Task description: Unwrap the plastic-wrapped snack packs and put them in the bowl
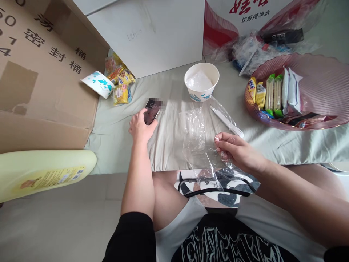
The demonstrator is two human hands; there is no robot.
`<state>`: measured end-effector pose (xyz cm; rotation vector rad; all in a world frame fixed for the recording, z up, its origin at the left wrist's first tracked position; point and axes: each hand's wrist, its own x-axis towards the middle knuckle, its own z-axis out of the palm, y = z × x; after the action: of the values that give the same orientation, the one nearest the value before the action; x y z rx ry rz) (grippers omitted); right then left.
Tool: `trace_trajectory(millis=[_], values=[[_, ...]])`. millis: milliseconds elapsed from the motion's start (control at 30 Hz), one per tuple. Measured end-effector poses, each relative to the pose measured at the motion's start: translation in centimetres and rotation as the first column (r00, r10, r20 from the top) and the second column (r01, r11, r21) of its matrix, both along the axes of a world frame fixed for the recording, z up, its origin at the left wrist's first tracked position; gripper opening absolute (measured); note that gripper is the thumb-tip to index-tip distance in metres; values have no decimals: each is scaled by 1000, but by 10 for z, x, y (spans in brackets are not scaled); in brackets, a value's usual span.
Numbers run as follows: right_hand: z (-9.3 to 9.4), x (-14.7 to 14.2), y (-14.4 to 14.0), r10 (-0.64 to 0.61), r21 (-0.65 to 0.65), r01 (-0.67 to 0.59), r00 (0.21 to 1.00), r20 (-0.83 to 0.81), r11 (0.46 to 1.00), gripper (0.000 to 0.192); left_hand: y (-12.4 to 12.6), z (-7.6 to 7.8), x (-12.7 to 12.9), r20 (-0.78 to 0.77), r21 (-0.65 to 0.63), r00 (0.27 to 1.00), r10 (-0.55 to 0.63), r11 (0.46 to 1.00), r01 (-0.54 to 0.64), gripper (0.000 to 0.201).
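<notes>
Head view shows the right hand [240, 153] with its fingers pinched shut on a clear plastic bag [200, 140] lying on the pale sheet [300, 142]. Left hand [140, 127] rests flat, fingers touching a dark phone [152, 110]. Beyond the bag sits a white bowl [201, 82], with a pink snack tray [321, 91] off to the right.

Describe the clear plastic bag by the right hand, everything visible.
The clear plastic bag is thin, see-through, crinkled film with glossy highlights. It lies mostly flat on the pale cloth, its near end hanging over the edge toward the lap. The right hand pinches its right side; its far corner reaches the white paper bowl.
</notes>
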<state>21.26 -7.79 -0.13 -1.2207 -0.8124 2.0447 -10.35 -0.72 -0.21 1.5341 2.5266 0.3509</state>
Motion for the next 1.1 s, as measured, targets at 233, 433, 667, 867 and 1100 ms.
trace_trajectory(millis=[233,433,667,867,1100], values=[[-2,1,0,7,4,-7,1000,-9,1000,40,4,1,1,6,-12,1000,18,1000,-18,62],[-1,0,0,-3,7,3,1000,-1,1000,42,3,3,3,8,-15,1000,15,1000,-15,59],[-3,1,-1,6,14,-6,1000,-4,1000,41,3,4,3,-4,-18,1000,13,1000,-13,73],[-3,0,0,-2,7,2,1000,-2,1000,40,2,5,3,-11,-21,1000,12,1000,-12,70],[-2,1,0,-1,5,1,1000,0,1000,42,2,3,2,-1,-27,1000,4,1000,-4,66]])
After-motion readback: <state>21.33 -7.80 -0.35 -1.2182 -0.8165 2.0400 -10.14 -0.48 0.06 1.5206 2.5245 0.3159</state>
